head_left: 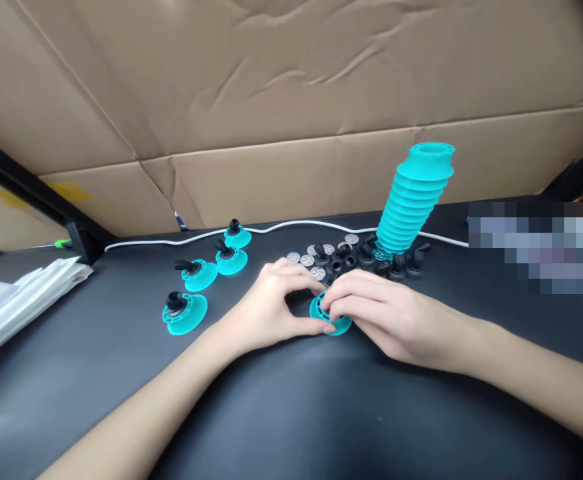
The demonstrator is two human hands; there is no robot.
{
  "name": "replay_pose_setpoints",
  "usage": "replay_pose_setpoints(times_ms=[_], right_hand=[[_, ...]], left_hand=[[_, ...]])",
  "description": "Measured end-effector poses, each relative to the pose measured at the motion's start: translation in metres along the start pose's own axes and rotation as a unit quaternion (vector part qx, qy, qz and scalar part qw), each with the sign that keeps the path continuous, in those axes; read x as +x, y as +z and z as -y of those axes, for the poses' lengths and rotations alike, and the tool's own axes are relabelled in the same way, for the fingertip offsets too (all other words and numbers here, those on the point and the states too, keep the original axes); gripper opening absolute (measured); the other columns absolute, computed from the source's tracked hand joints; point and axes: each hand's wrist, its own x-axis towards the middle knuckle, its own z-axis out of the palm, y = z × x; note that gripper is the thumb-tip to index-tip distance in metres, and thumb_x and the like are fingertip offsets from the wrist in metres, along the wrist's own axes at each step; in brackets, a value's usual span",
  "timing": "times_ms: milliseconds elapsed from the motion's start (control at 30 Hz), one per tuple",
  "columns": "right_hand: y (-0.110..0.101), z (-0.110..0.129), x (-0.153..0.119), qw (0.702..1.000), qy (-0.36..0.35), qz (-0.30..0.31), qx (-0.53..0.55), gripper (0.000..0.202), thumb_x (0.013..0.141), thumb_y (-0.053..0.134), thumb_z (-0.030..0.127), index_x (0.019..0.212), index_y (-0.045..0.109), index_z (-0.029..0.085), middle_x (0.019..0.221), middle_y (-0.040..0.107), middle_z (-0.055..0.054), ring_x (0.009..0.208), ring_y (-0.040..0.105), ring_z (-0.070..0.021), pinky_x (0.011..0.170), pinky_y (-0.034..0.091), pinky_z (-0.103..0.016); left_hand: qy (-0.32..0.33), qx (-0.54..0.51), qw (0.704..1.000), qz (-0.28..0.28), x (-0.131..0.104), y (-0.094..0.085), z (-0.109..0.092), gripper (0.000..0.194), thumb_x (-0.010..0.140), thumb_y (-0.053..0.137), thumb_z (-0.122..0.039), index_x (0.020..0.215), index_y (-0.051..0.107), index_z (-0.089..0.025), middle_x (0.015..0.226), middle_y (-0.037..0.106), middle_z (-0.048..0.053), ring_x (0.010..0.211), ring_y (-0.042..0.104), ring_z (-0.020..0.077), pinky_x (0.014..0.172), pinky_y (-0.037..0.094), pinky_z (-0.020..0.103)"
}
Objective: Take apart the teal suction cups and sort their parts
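On the dark table a turquoise cup-shaped plastic piece (339, 327) sits between my two hands. My left hand (274, 303) curls around its left side, with the thumb at the front edge and the fingers behind. From the right, my right hand (391, 310) reaches over the top with bent fingers pressed together at the piece's middle. Whatever those fingertips pinch is hidden. Just behind the hands lies a cluster of black knob-like parts (344, 253) and several flat silver metal discs (318, 273).
A tall leaning stack of turquoise cups (414, 200) stands behind my right hand. Several turquoise cups with black knobs (186, 313) sit at left. A white cable (291, 223) runs along the cardboard wall (271, 180). White packets (31, 300) lie far left.
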Motion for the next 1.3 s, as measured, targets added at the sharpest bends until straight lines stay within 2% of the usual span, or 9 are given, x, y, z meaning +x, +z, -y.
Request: replay_pose_setpoints(times_ms=[100, 167, 300, 467, 567, 700, 800, 933, 1300], right_hand=[[-0.002, -0.001, 0.0, 0.999, 0.025, -0.012, 0.038, 0.015, 0.101, 0.059, 0.006, 0.107, 0.068, 0.016, 0.123, 0.061, -0.011, 0.108, 0.063, -0.0179, 0.097, 0.055, -0.032], [-0.001, -0.002, 0.001, 0.997, 0.047, -0.031, 0.047, 0.01, 0.101, 0.065, 0.013, 0.109, 0.069, 0.017, 0.118, 0.06, -0.011, 0.103, 0.063, -0.0175, 0.093, 0.056, -0.032], [-0.002, -0.006, 0.003, 0.992, 0.083, -0.071, 0.064, 0.014, 0.102, 0.068, 0.019, 0.116, 0.071, 0.017, 0.106, 0.065, -0.008, 0.093, 0.065, -0.0168, 0.083, 0.058, -0.031], [-0.008, -0.007, 0.004, 0.989, 0.087, -0.067, 0.103, 0.019, 0.103, 0.064, 0.014, 0.118, 0.074, 0.02, 0.111, 0.074, -0.007, 0.103, 0.071, -0.0177, 0.093, 0.059, -0.033], [-0.004, -0.007, 0.005, 0.988, 0.093, -0.1, 0.075, 0.02, 0.1, 0.07, 0.016, 0.119, 0.076, 0.019, 0.114, 0.071, -0.009, 0.098, 0.071, -0.0186, 0.089, 0.061, -0.034], [0.003, -0.006, 0.007, 0.984, 0.098, -0.138, 0.057, 0.022, 0.098, 0.072, 0.016, 0.119, 0.075, 0.019, 0.103, 0.07, -0.007, 0.089, 0.071, -0.0173, 0.082, 0.061, -0.033], [0.006, -0.004, 0.007, 0.988, 0.07, -0.125, 0.06, 0.026, 0.1, 0.067, 0.01, 0.124, 0.072, 0.018, 0.112, 0.074, -0.009, 0.103, 0.071, -0.0193, 0.092, 0.061, -0.034], [0.011, 0.0, 0.007, 0.991, 0.049, -0.127, 0.003, 0.026, 0.098, 0.072, 0.016, 0.124, 0.07, 0.02, 0.118, 0.073, -0.01, 0.109, 0.07, -0.0219, 0.095, 0.061, -0.038], [0.01, 0.002, 0.005, 0.992, 0.092, -0.084, -0.033, 0.035, 0.102, 0.064, 0.018, 0.137, 0.063, 0.023, 0.125, 0.066, -0.012, 0.113, 0.069, -0.0237, 0.096, 0.062, -0.039]], left_hand=[[-0.001, 0.0, 1.0, -0.003, 0.0, 0.0, 0.0, 0.036, 0.074, 0.096, -0.048, 0.097, 0.08, -0.025, 0.1, 0.079, 0.0, 0.097, 0.066, 0.0232, 0.092, 0.042, 0.038], [-0.001, 0.0, 1.0, -0.005, 0.0, 0.0, -0.001, 0.037, 0.074, 0.096, -0.048, 0.099, 0.081, -0.025, 0.101, 0.079, 0.0, 0.097, 0.066, 0.0235, 0.092, 0.042, 0.038], [-0.001, -0.006, 1.0, -0.003, -0.001, -0.001, 0.0, 0.036, 0.074, 0.097, -0.045, 0.099, 0.081, -0.026, 0.102, 0.079, 0.0, 0.099, 0.066, 0.0239, 0.093, 0.043, 0.039], [0.003, -0.005, 1.0, -0.005, -0.001, 0.0, 0.003, 0.038, 0.074, 0.097, -0.047, 0.101, 0.081, -0.025, 0.105, 0.079, 0.001, 0.1, 0.067, 0.0242, 0.094, 0.043, 0.039], [-0.002, -0.007, 1.0, -0.003, -0.001, 0.0, 0.002, 0.039, 0.074, 0.096, -0.047, 0.102, 0.08, -0.025, 0.104, 0.079, 0.001, 0.099, 0.067, 0.0238, 0.097, 0.042, 0.04], [-0.01, -0.001, 1.0, -0.005, -0.001, 0.001, 0.001, 0.04, 0.073, 0.096, -0.048, 0.101, 0.079, -0.025, 0.102, 0.079, 0.001, 0.099, 0.066, 0.0244, 0.096, 0.042, 0.04], [-0.009, 0.0, 1.0, -0.006, -0.001, 0.0, 0.001, 0.039, 0.073, 0.096, -0.048, 0.098, 0.08, -0.024, 0.101, 0.078, 0.002, 0.098, 0.065, 0.0246, 0.092, 0.043, 0.039], [-0.003, 0.0, 1.0, -0.004, -0.002, -0.001, 0.001, 0.034, 0.078, 0.093, -0.048, 0.099, 0.08, -0.025, 0.103, 0.078, 0.001, 0.099, 0.064, 0.0245, 0.091, 0.042, 0.039], [-0.007, 0.001, 1.0, -0.003, -0.001, -0.001, 0.002, 0.041, 0.077, 0.093, -0.052, 0.106, 0.082, -0.027, 0.102, 0.079, 0.002, 0.097, 0.061, 0.0246, 0.087, 0.042, 0.038]])
